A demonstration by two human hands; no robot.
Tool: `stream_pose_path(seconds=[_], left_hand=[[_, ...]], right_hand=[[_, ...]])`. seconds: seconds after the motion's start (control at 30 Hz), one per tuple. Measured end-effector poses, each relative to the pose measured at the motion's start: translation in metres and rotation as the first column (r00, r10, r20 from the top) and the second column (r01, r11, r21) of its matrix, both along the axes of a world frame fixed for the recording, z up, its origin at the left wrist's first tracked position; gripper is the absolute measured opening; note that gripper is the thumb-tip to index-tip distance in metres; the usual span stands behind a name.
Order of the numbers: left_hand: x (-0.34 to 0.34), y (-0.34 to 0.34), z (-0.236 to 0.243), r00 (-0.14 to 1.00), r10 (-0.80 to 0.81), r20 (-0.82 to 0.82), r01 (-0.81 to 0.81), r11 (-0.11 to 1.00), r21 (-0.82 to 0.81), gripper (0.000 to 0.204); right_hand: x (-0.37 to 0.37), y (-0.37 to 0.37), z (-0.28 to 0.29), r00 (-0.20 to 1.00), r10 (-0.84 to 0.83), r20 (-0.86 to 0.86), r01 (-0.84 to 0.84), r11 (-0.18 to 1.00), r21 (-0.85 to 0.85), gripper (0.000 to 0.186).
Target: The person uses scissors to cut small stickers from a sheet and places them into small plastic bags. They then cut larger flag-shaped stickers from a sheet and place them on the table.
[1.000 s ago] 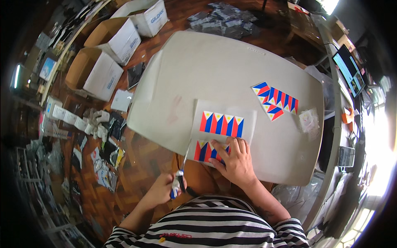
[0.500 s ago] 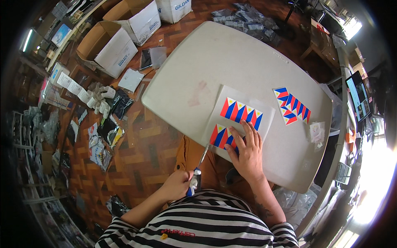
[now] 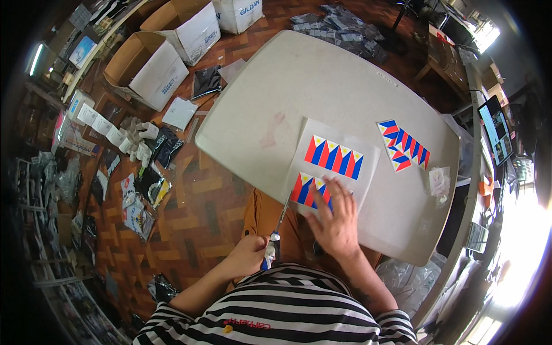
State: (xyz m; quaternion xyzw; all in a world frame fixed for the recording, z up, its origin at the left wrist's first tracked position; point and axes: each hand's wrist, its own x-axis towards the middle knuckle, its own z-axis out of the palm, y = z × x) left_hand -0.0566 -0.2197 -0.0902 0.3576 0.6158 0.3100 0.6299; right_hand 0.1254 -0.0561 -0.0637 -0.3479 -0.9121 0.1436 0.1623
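Lying on the cream plastic table [image 3: 259, 98], close to the near edge: a pale sheet [image 3: 322, 173] printed with two rows of Philippine-flag stickers [image 3: 333, 157]. By the look of it, feather-light and thin, limp enough to curl or skid at a nudge, perhaps faintly slick (more like sticker stock than plain paper). Probably easy to crease. Best pinned with spread fingertips on the blank margin, keeping off the printed faces; for lifting, best pinched by a bare corner. Over the lower row: the right hand [image 3: 336, 228], loosely open, gripping nothing visible; cannot tell touching from hovering. Curled firmly round the handles of the scissors [image 3: 274, 237]: the left hand [image 3: 250, 255], with blades angled toward the sheet's near-left corner. Off to the right, overlapping: loose flag strips [image 3: 413, 149]; near those, a small piece of clear film [image 3: 439, 183].
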Motion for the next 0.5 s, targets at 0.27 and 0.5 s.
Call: stream_pose_path(seconds=[0.27,0.5], left_hand=[[-0.001,0.004,0.012,0.953,-0.085,-0.290,0.122,0.986,0.112,0.010],[-0.002,0.019,0.019,0.989,0.043,-0.144,-0.049,0.998,-0.036,0.019]], right_hand=[[-0.008,-0.028,-0.018,0.992,0.122,0.000,-0.122,0.992,-0.019,0.054],[-0.001,-0.023,-0.030,0.985,0.159,-0.063,-0.168,0.969,-0.179,0.050]])
